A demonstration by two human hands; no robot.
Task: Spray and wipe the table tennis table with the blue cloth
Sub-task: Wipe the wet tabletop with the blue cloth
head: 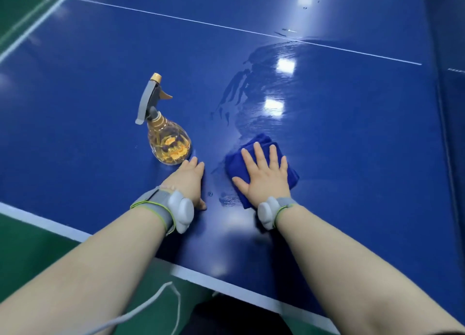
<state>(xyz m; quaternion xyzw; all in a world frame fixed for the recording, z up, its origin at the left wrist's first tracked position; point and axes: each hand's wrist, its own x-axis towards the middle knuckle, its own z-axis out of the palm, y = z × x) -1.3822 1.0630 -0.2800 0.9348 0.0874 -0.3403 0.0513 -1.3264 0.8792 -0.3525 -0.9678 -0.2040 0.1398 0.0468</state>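
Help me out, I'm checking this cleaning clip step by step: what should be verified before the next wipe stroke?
1. Right hand flat on the blue cloth: ok.
2. Cloth folded and lying on the table: ok.
3. Spray bottle upright, standing left of the cloth and apart from it: ok.
4. Left hand away from the bottle: cannot tell, as its fingertips lie right at the bottle's base.
5. Surface beyond the cloth wet, with wet streaks showing: ok.
6. All spray wiped up: not ok, as droplets sit past the white line.
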